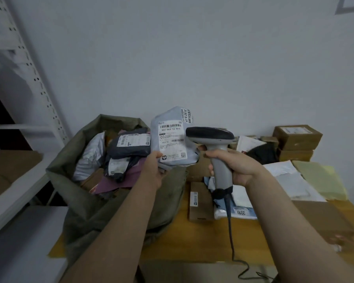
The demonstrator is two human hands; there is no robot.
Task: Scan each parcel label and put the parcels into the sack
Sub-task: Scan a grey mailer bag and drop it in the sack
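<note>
Gripping a grey parcel (pixel 172 137) by its lower edge, left hand (pixel 153 168) holds it label-up just above the open sack (pixel 94 201). Right hand (pixel 235 166) is wrapped round the scanner (pixel 215 144) handle, head touching the parcel's right edge. More parcels (pixel 294 180) lie on the table (pixel 202 242) under and right of the right hand.

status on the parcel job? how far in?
Done: the sack already holds several parcels, a dark parcel on top. In hand: the left hand holds a grey parcel, label facing the scanner gripped by the right hand; whether it has scanned can't be told. Left: boxes and mailers on the table, not yet sacked.
</note>
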